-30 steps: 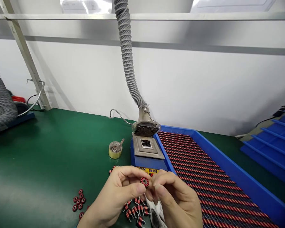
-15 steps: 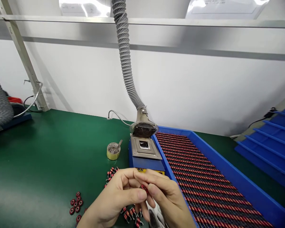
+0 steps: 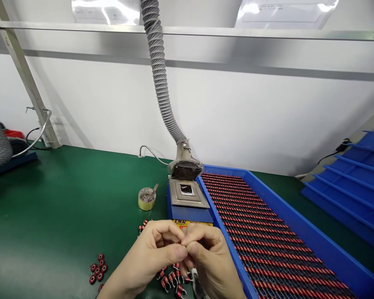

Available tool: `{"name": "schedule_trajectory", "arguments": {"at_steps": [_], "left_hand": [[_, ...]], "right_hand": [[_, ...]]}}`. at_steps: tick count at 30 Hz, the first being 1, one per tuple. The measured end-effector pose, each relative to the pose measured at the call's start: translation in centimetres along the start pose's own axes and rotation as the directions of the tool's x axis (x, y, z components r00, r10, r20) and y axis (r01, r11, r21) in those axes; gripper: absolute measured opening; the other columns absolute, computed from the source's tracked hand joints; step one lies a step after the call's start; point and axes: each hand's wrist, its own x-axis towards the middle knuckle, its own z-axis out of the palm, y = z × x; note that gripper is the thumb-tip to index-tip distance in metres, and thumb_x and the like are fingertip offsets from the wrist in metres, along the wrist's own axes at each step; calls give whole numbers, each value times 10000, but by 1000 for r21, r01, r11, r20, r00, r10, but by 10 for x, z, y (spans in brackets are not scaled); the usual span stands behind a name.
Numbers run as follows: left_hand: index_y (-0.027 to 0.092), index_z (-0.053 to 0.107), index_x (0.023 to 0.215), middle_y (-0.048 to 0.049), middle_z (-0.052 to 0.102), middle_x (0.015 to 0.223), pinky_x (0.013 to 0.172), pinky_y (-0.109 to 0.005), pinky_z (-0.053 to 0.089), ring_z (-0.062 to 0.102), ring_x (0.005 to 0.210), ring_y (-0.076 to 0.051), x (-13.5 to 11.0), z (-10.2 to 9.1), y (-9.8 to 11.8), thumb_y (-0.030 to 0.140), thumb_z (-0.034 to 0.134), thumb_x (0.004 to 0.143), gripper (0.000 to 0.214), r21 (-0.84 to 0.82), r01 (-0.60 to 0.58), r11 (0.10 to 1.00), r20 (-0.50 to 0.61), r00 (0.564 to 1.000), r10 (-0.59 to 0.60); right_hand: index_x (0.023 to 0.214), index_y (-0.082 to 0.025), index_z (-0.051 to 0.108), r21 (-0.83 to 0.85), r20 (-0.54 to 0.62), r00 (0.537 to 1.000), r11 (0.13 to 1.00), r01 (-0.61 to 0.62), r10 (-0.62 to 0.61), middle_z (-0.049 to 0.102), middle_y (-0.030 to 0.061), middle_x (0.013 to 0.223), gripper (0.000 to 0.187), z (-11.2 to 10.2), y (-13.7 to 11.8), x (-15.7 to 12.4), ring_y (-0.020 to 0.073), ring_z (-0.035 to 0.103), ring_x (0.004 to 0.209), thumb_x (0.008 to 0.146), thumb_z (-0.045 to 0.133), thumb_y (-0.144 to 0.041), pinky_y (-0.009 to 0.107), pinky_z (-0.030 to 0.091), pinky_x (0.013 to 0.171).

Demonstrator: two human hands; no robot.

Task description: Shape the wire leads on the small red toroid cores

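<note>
My left hand [image 3: 152, 257] and my right hand [image 3: 210, 259] meet low in the middle, fingertips pinched together around a small red-and-black wound coil [image 3: 181, 241], which is mostly hidden by the fingers. Under the hands lies a loose heap of similar coils with bent leads [image 3: 171, 280]. A small cluster of round red coils [image 3: 98, 268] sits on the green mat to the left. Just beyond the hands stands a blue solder pot [image 3: 187, 199] with a square metal top.
A blue tray [image 3: 299, 232] full of rows of red-and-black coils lies at the right. A grey fume hose [image 3: 160, 79] ends in a fan grille above the pot. A tape roll holding scrap [image 3: 146, 198] stands left of the pot. Stacked blue trays [image 3: 355, 182] lie at far right.
The coil was held up in plain view between both hands; the fingers have closed in around it and the hands have drawn closer together. The view has shifted slightly.
</note>
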Motion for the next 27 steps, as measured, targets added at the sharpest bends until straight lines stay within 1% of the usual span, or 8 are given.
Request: {"name": "schedule_trajectory", "arguments": {"at_steps": [6, 9, 12, 15, 18, 20, 23, 27], "left_hand": [[134, 694, 701, 11, 587, 648, 601, -153, 405, 509, 622, -63, -3, 0, 1, 321, 818, 653, 229, 164, -56, 985, -130, 988, 78], [144, 690, 708, 7, 556, 648, 597, -176, 367, 454, 630, -80, -3, -1, 0, 374, 773, 690, 244, 327, -76, 942, -161, 978, 135], [150, 673, 686, -3, 554, 643, 603, -215, 359, 463, 633, -104, -4, 2, 3, 305, 679, 764, 173, 581, -112, 806, -159, 956, 247], [160, 638, 647, 9, 567, 616, 618, -235, 352, 486, 632, -107, -5, 7, 5, 141, 589, 782, 145, 826, -243, 509, -33, 880, 473], [162, 598, 647, 36, 552, 584, 603, -235, 350, 472, 600, -89, -7, 8, 6, 62, 552, 776, 170, 900, -354, 254, 124, 767, 629], [166, 596, 669, 44, 547, 586, 593, -234, 359, 474, 596, -84, -7, 7, 5, 61, 559, 781, 158, 909, -380, 174, 165, 708, 687], [184, 600, 717, 56, 554, 607, 587, -233, 372, 481, 601, -79, -7, 5, 5, 68, 561, 787, 141, 904, -410, 122, 188, 637, 748], [208, 600, 745, 73, 561, 622, 600, -235, 381, 489, 609, -74, -6, 5, 4, 69, 559, 789, 151, 906, -411, 105, 186, 608, 772]], "right_hand": [[651, -238, 731, -215, -91, 975, 960, 181, -204, 585, -17, 534, 103, -1, 0, -1, 92, 505, 499, 701, 805, -288, 191, 429, 479], [681, -250, 728, -495, -119, 921, 826, 270, -372, 609, -21, 555, 72, 4, -3, -5, 106, 513, 538, 733, 778, -243, 211, 429, 533], [703, -233, 696, -727, -94, 852, 620, 294, -514, 628, -18, 597, 88, 7, -5, -10, 115, 535, 553, 777, 726, -194, 221, 434, 554], [693, -208, 620, -793, -149, 819, 562, 237, -555, 577, -23, 588, 158, 5, -4, -13, 107, 514, 522, 848, 645, -227, 210, 420, 506], [735, -215, 606, -789, -129, 804, 551, 271, -581, 549, -33, 596, 151, -2, -1, -14, 106, 518, 534, 884, 595, -237, 206, 435, 507], [834, -228, 651, -819, -14, 790, 461, 343, -613, 621, -15, 678, 65, -5, -1, -15, 128, 593, 633, 866, 615, -184, 225, 489, 601], [1027, -230, 663, -807, 153, 774, 374, 457, -615, 687, 21, 816, 256, -3, -3, -13, 166, 646, 766, 843, 594, -66, 275, 526, 695], [1077, -211, 659, -744, 246, 726, 355, 566, -642, 681, 15, 806, 385, 5, -6, -9, 141, 632, 717, 804, 549, 38, 264, 523, 639]]}}
